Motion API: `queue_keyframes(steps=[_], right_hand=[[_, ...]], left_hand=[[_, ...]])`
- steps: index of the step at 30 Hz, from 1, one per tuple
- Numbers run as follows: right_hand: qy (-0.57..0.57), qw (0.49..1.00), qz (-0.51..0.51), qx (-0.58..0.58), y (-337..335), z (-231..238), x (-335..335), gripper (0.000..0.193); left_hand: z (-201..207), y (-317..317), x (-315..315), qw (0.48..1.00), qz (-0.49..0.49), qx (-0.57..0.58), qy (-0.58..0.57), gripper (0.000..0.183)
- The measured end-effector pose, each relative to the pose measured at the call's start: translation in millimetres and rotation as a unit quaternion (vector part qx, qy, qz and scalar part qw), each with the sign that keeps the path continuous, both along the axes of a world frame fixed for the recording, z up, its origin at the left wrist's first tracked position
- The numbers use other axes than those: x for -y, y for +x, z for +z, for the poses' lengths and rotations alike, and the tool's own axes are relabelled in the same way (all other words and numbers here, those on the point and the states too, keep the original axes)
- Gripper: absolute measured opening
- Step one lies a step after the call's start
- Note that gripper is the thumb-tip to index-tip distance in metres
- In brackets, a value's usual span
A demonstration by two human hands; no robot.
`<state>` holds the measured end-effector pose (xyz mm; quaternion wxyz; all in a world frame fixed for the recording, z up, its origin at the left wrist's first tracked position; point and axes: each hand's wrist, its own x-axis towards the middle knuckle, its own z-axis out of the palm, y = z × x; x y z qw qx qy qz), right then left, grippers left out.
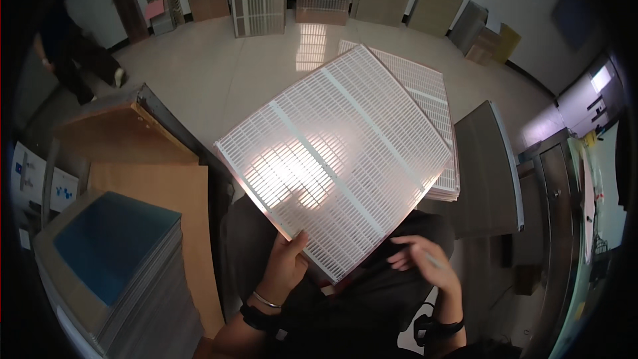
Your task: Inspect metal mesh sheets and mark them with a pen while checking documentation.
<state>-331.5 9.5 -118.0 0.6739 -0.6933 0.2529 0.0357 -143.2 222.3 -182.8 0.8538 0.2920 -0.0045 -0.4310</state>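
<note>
Left hand grips the near corner of a white slotted grid panel, thumb on top, fingers pinching the edge from beneath — panel held up tilted over the lap, above a stack of like panels on the floor. Right hand just under the panel's lower edge, fingers loosely curled around a thin pen-like tool. Likely an inspection step; next calls for steadying the panel with both hands.
</note>
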Motion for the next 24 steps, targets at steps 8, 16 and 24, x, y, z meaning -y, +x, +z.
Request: queue_keyframes(steps=[8,16,24], right_hand=[[-0.154,0.960,-0.030,0.232,68.7,-12.3,-9.4,0.030],[-0.246,0.946,-0.082,0.192,117.2,-43.4,-29.1,0.012],[-0.230,0.948,-0.086,0.201,120.5,-44.9,-30.3,0.013]], left_hand=[[-18.5,2.1,-0.8,0.999,0.002,-0.020,0.032,0.041],[-22.5,3.0,-1.9,0.998,-0.017,-0.033,0.043,0.035],[-28.3,4.3,-3.2,0.996,-0.019,-0.057,0.070,0.034]])
